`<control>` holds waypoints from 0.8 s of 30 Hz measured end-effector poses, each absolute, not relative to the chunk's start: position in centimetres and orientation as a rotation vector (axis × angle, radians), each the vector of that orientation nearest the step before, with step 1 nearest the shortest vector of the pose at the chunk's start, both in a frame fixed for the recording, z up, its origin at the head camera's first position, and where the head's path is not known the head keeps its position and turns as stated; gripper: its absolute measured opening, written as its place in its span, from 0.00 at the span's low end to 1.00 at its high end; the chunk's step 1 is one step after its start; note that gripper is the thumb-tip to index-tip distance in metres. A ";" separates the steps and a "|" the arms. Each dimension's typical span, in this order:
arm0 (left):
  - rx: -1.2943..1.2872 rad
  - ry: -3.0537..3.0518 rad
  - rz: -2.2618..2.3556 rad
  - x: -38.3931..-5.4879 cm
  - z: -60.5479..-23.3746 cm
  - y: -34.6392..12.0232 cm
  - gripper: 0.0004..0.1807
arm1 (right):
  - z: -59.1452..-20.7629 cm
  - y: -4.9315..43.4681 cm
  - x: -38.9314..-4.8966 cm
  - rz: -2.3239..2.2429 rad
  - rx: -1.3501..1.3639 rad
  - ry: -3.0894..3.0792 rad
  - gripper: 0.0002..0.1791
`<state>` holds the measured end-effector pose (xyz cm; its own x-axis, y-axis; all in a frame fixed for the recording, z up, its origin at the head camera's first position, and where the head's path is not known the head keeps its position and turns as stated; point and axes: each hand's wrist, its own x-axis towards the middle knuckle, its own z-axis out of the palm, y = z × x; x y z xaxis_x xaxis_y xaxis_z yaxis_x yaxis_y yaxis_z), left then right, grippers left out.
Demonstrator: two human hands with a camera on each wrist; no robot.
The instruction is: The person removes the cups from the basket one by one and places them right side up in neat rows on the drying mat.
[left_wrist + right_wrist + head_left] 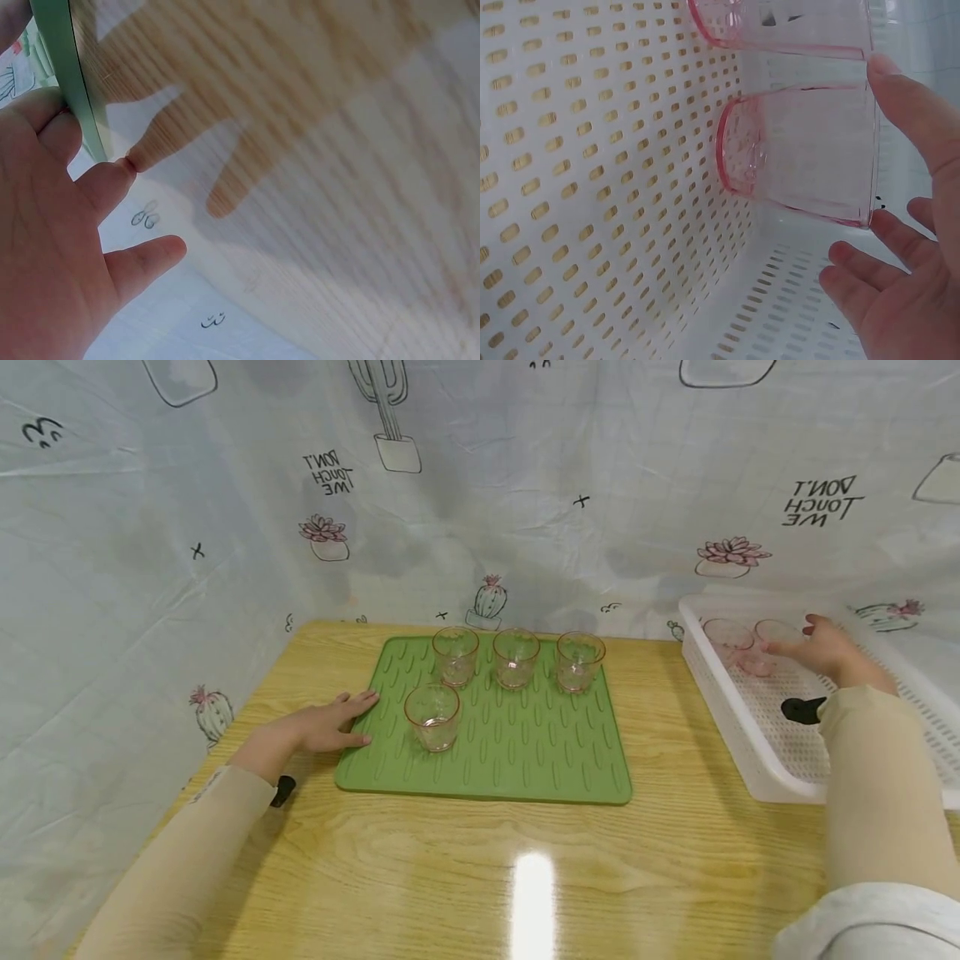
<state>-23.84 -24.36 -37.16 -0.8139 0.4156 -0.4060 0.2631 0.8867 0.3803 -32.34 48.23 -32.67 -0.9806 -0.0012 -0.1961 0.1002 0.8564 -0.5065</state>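
My left hand (327, 727) rests at the left edge of a green ridged mat (540, 756), fingers spread and tips at the border. Three clear glasses with pink rims line the mat's back: a left glass (455, 647), a middle glass (515, 652) and a right glass (579, 656). Another such glass (433, 710) stands in front of the left one. My right hand (828, 653) reaches into a white perforated basket (720, 718), thumb and fingers parted around the rim of a pink-tinted glass (810, 150). Beside that glass is a second one (795, 26).
The wooden table (420, 868) carries both mat and basket, with the basket to the right. A white printed cloth (525, 527) hangs behind the table and along its left side. A dark strap piece (801, 710) shows at my right wrist.
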 end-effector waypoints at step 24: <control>0.498 2.584 0.438 -23.7 -37.4 -24.3 0.48 | -33.3 49.3 -33.0 -0.603 -0.008 2.766 0.57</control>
